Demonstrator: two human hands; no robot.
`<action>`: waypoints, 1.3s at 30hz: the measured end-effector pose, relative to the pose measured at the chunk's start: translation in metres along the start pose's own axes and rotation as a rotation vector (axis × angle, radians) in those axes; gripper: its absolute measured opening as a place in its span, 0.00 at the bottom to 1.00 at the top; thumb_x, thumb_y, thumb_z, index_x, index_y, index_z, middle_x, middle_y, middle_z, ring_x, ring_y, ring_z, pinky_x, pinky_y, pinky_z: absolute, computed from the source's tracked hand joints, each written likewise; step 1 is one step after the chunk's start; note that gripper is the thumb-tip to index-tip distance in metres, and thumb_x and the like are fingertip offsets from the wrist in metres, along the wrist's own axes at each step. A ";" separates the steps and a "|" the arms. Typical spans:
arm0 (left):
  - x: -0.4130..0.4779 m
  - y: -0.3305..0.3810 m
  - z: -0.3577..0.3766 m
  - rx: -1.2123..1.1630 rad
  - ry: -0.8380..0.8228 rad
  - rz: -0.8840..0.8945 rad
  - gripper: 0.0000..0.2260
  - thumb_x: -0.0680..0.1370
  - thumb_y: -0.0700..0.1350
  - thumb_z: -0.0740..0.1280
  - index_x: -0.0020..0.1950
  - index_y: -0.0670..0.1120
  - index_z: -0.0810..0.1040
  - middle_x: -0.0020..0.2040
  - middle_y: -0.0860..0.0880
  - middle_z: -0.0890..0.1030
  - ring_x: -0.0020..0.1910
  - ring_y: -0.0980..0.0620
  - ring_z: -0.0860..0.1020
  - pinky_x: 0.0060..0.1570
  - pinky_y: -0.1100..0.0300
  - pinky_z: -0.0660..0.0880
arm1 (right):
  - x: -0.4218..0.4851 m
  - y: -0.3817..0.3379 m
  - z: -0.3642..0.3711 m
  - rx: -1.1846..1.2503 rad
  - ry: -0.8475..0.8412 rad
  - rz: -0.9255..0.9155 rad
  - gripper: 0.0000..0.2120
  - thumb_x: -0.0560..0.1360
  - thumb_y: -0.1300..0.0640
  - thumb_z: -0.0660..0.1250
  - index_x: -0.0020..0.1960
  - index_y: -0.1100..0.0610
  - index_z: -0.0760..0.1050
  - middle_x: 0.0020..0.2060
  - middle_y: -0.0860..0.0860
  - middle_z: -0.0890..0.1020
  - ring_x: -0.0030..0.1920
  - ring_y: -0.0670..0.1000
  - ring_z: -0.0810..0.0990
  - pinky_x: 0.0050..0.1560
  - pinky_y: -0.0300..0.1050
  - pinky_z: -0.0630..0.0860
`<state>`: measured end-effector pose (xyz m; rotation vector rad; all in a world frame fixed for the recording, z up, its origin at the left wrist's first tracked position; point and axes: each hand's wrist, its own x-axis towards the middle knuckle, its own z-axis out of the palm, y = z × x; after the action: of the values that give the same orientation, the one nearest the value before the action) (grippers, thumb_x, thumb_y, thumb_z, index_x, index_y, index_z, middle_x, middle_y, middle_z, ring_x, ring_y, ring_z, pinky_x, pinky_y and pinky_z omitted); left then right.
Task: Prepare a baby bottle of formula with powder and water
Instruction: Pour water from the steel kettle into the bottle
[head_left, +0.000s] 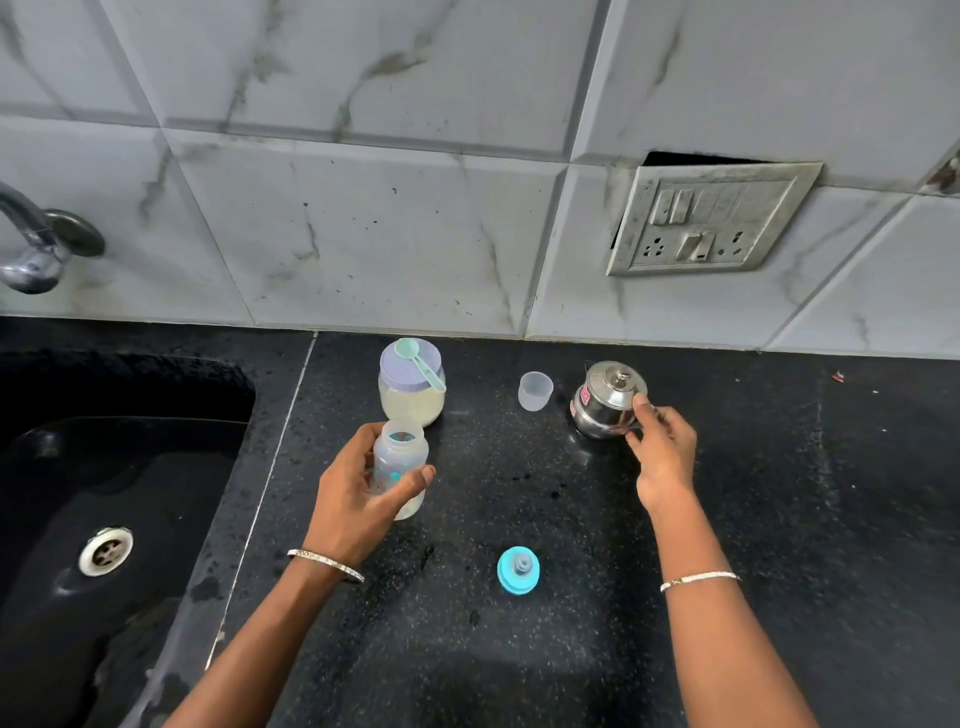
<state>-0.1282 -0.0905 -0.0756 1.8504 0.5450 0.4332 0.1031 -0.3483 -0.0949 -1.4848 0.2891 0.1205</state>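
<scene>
The teal teat cap (518, 570) stood nearest you on the black tabletop (753, 493). Your left grip (358, 499) curled round the clear uncapped bottle (401, 467), which had a pale layer at its bottom. It was just in front of the jar (411, 402) of pale powder, with a scoop (420, 360) on its lid. Your right grip (662, 452) pinched the lidded steel pot (605, 402), beside a clear cup (535, 391).

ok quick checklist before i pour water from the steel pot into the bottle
1. Bottle mouth uncovered: ok.
2. Left hand grips bottle upright: ok.
3. Right hand firm grip on steel pot: cannot tell, fingers at its side.
4. Pot lid seated: ok.
5. Powder in bottle: cannot tell, pale layer at bottom.
6. Blue teat ring on counter, near: ok.
</scene>
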 end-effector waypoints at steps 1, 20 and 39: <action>-0.001 0.001 -0.001 -0.003 0.002 0.001 0.27 0.65 0.64 0.73 0.60 0.54 0.76 0.54 0.57 0.83 0.50 0.57 0.82 0.49 0.58 0.79 | -0.002 0.001 -0.001 -0.001 0.016 -0.001 0.13 0.79 0.54 0.73 0.38 0.55 0.76 0.42 0.52 0.81 0.47 0.48 0.79 0.67 0.58 0.75; -0.052 0.022 -0.006 -0.004 -0.038 0.055 0.18 0.70 0.49 0.80 0.55 0.57 0.76 0.50 0.59 0.83 0.48 0.61 0.80 0.46 0.71 0.75 | -0.154 -0.056 -0.032 -0.171 -0.304 -0.236 0.21 0.72 0.40 0.76 0.37 0.57 0.75 0.32 0.54 0.75 0.43 0.54 0.71 0.51 0.56 0.73; -0.067 0.038 -0.023 -0.011 -0.125 0.190 0.20 0.70 0.49 0.79 0.57 0.57 0.75 0.53 0.61 0.81 0.52 0.61 0.79 0.50 0.71 0.76 | -0.223 -0.135 0.029 -0.706 -0.476 -0.569 0.20 0.72 0.35 0.67 0.40 0.53 0.78 0.39 0.52 0.86 0.44 0.60 0.83 0.51 0.65 0.80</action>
<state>-0.1898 -0.1210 -0.0342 1.9117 0.2827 0.4413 -0.0729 -0.3094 0.0955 -2.1151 -0.6250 0.1180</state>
